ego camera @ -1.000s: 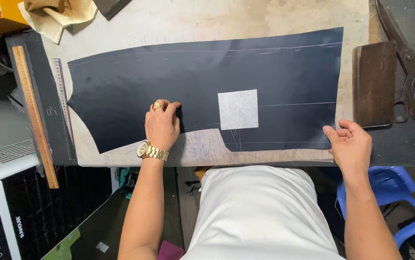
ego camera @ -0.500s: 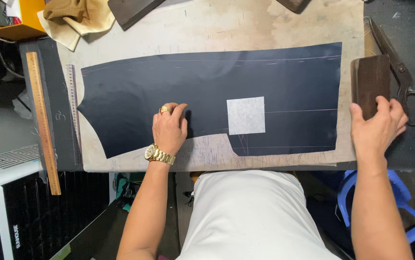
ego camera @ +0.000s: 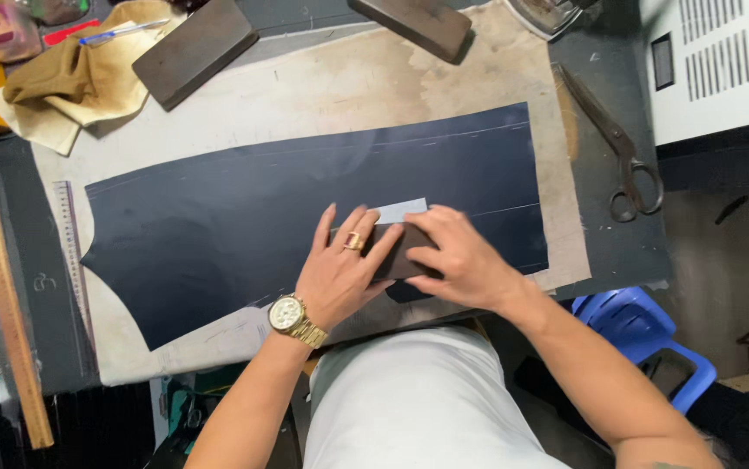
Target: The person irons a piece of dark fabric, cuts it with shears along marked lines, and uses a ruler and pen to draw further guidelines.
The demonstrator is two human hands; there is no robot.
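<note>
A long navy fabric piece (ego camera: pixel 244 226) lies flat on a stained beige board (ego camera: pixel 348 95). Near its lower middle, a small white patch (ego camera: pixel 402 211) peeks out from under a dark brown block (ego camera: pixel 392 258) set on top of it. My left hand (ego camera: pixel 339 276), with a gold ring and a gold watch, lies over the block's left side with its fingers spread. From the right, my right hand (ego camera: pixel 463 260) grips the same block. Most of the block is hidden by both hands.
Large scissors (ego camera: pixel 622 161) lie right of the board. Two more dark blocks (ego camera: pixel 192 52) (ego camera: pixel 409 24) rest at the top, beside a tan cloth (ego camera: pixel 70 78). On the left lie a wooden ruler (ego camera: pixel 5 304) and a metal ruler (ego camera: pixel 70 252). A blue stool (ego camera: pixel 643 339) stands lower right.
My right hand reached to the dark block at the table's right edge and carried it left onto the white patch. My left hand shifted right onto the block.
</note>
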